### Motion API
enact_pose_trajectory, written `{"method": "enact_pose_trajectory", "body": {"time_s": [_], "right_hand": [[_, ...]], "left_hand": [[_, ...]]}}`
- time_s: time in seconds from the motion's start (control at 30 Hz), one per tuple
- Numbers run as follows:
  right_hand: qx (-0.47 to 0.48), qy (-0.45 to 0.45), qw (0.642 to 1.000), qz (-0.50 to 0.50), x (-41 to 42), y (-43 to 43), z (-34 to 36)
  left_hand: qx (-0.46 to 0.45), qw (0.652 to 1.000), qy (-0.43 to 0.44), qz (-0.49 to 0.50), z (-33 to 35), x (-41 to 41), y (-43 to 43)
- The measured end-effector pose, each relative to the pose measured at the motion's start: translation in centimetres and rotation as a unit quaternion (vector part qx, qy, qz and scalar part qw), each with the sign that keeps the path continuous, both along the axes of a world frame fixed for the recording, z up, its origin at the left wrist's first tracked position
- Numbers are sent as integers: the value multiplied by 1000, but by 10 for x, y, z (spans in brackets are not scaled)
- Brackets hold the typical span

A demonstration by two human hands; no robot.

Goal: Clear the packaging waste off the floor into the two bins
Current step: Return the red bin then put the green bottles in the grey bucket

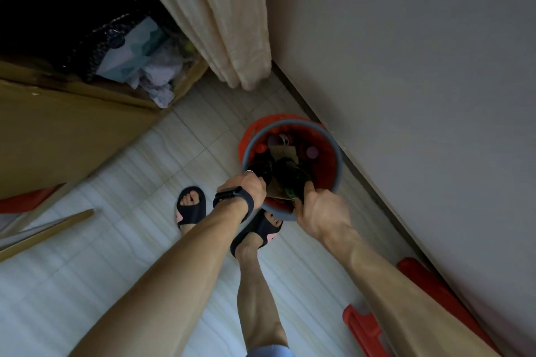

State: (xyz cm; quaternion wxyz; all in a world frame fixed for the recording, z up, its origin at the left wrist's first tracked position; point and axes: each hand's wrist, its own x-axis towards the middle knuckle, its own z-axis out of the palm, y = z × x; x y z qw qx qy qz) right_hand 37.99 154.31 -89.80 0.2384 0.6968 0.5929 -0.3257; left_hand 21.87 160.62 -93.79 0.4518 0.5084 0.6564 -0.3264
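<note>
A red round bin with a grey rim [333,148] stands on the tiled floor against the wall. Inside lie brown cardboard [285,152], caps and dark items. My left hand [246,187], a black watch on its wrist, grips a dark bottle [262,172] over the bin's near-left rim. Over the near rim, my right hand [311,207] grips a second dark bottle [293,180]. Both bottles point down into the bin.
A large cardboard box [72,122] at the left holds a black bag, paper and plastic waste. A beige curtain [232,23] hangs behind the bin. A red plastic object [368,327] lies at the lower right by the wall. Flat cardboard [43,233] lies at the left edge. My sandalled feet stand just before the bin.
</note>
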Motion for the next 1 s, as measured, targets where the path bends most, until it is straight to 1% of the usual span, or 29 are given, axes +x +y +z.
{"method": "enact_pose_trajectory", "body": {"time_s": [0.13, 0.2, 0.27, 0.33, 0.37, 0.47, 0.5, 0.57, 0.67, 0.73, 0.83, 0.93, 0.97, 1.0], "right_hand": [[-30, 3, 999, -39, -4, 11, -42], [-48, 6, 998, -50, -4, 16, -63], [-62, 0, 997, -53, -6, 15, -84], [-55, 1, 997, -47, -14, 16, -104], [-49, 4, 998, -42, -24, 16, -115], [-67, -13, 997, -34, -49, 18, -129], [-75, -15, 996, -50, -54, 16, -132], [-104, 18, 990, -93, -54, 5, -135], [-161, 92, 971, -152, -41, -9, -116], [-155, 120, 967, -160, -36, -15, -94], [-107, 105, 980, -132, -49, -26, -45], [-56, 94, 980, -167, -77, -36, 37], [-40, 100, 979, -174, -84, -39, 51], [-15, 102, 977, -189, -94, -40, 85]], "left_hand": [[24, 996, -81, 7, -12, -5, -2], [25, 992, -121, -34, -25, -6, -1], [12, 987, -116, -109, -45, -12, 0], [25, 974, -98, -203, -66, -19, 0], [35, 968, -88, -234, -75, -24, -4], [41, 964, -94, -246, -89, -28, -14], [43, 960, -96, -261, -90, -30, -15], [46, 949, -96, -298, -89, -38, -20], [26, 939, -96, -330, -68, -45, -22], [20, 935, -84, -343, -44, -50, -21], [33, 934, -75, -349, 9, -64, -10], [51, 925, -82, -368, 85, -82, 1], [55, 926, -83, -365, 96, -85, 1], [71, 925, -91, -363, 126, -91, 5]]}}
